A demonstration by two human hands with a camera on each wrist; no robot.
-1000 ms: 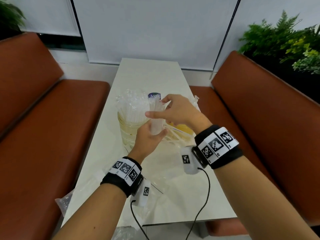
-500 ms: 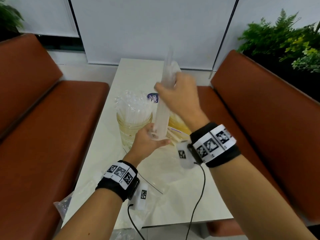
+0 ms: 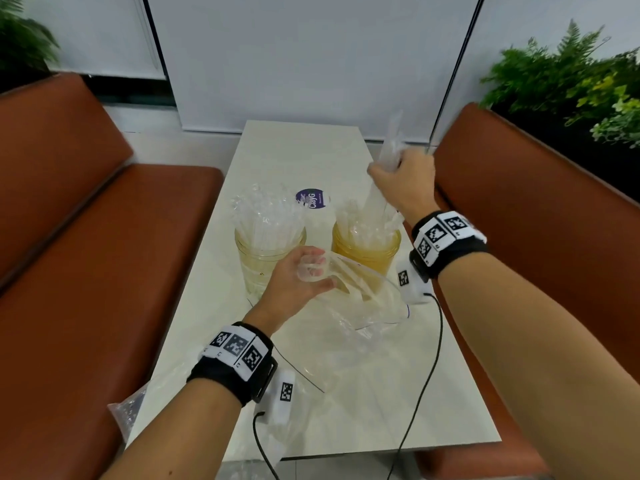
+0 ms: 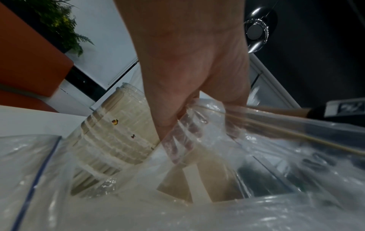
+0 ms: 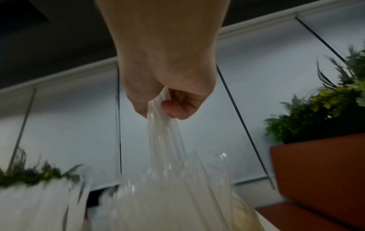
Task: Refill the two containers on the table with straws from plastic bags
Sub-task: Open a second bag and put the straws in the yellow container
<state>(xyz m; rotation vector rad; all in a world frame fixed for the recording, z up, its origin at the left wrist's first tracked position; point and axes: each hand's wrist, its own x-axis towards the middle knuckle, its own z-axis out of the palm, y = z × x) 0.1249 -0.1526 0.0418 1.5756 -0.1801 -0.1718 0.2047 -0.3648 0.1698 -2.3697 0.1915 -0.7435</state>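
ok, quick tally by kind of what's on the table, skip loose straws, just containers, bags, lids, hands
Containers: 2, clear jar and yellow jar
Plastic bags: 2, one the left hand holds, one at the near edge
Lids: 1, purple-labelled
Hands: 2, right hand gripping straws
Total: 7

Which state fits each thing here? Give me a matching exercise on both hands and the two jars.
Things:
1. left hand
2. right hand
3. left jar
4. right jar

States:
A. yellowish, straws inside
B. grips a bundle of straws above a jar
C. clear, packed with straws
D. holds the plastic bag

Pairs: 1-D, 2-B, 3-C, 4-A
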